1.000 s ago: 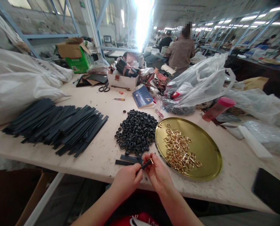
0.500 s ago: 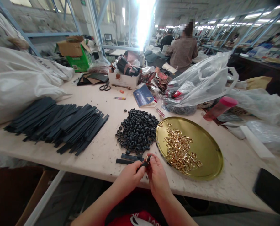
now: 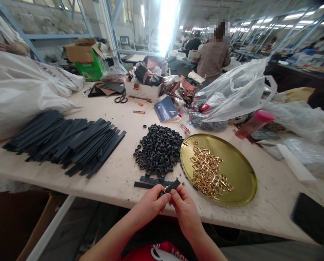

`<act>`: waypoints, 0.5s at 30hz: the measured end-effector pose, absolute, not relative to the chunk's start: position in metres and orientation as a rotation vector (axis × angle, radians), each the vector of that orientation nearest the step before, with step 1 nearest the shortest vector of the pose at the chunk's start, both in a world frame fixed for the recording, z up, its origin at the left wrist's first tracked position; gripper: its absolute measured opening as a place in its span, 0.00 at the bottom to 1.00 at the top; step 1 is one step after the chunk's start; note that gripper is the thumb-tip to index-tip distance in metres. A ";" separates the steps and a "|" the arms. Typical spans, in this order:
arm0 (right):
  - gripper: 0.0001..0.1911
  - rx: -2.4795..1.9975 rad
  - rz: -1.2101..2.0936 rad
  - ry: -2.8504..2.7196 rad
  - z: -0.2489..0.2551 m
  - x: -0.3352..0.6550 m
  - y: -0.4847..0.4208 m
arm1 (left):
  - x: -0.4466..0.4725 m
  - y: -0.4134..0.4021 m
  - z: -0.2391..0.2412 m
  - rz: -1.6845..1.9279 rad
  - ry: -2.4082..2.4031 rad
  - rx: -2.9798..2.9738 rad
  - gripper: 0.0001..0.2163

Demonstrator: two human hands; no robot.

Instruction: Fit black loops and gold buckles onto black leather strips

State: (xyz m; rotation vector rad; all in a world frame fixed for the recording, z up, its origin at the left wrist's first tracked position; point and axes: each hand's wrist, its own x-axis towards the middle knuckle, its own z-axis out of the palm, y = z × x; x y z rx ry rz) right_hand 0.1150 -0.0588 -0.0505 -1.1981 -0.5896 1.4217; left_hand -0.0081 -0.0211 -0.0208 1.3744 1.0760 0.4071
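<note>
At the table's front edge, my left hand (image 3: 153, 201) is closed around a black strap (image 3: 173, 186) near a small gold buckle (image 3: 166, 188). The thumb and fingers of my right hand (image 3: 185, 208) pinch the same strap beside the buckle, its flat end sticking out to the upper right. Part of the strap is hidden by my fingers. Two black strips (image 3: 144, 185) lie on the table just beyond my left hand. Behind them is a heap of small black loops (image 3: 160, 148). A round gold tray (image 3: 240, 170) to the right bears a pile of gold buckles (image 3: 208, 172).
Many black strips (image 3: 69, 141) are stacked at left, beside a white sack (image 3: 20, 98). Scissors (image 3: 121, 99), a blue booklet (image 3: 166, 109), a clear plastic bag (image 3: 232, 94) and a pink-lidded bottle (image 3: 255, 125) stand farther back. A phone (image 3: 310, 217) lies at right. Another person (image 3: 213, 59) sits beyond.
The strap's end now extends farther out past the buckle, toward the upper right. My right hand has shifted slightly down and right, and its grip on the strap has changed.
</note>
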 end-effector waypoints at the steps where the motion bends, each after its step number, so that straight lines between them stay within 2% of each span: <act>1: 0.09 -1.223 1.397 -0.618 -0.050 0.116 -0.060 | -0.008 -0.021 -0.021 0.407 1.077 1.371 0.12; 5: 0.07 -1.259 1.347 -0.617 -0.045 0.119 -0.059 | -0.007 -0.022 -0.022 0.413 1.066 1.343 0.11; 11: 0.07 -1.020 1.627 -0.375 -0.037 0.118 -0.053 | -0.002 -0.025 -0.024 0.467 1.097 1.350 0.12; 15: 0.07 -1.103 1.558 -0.500 -0.038 0.118 -0.055 | -0.001 -0.029 -0.023 0.513 1.098 1.325 0.12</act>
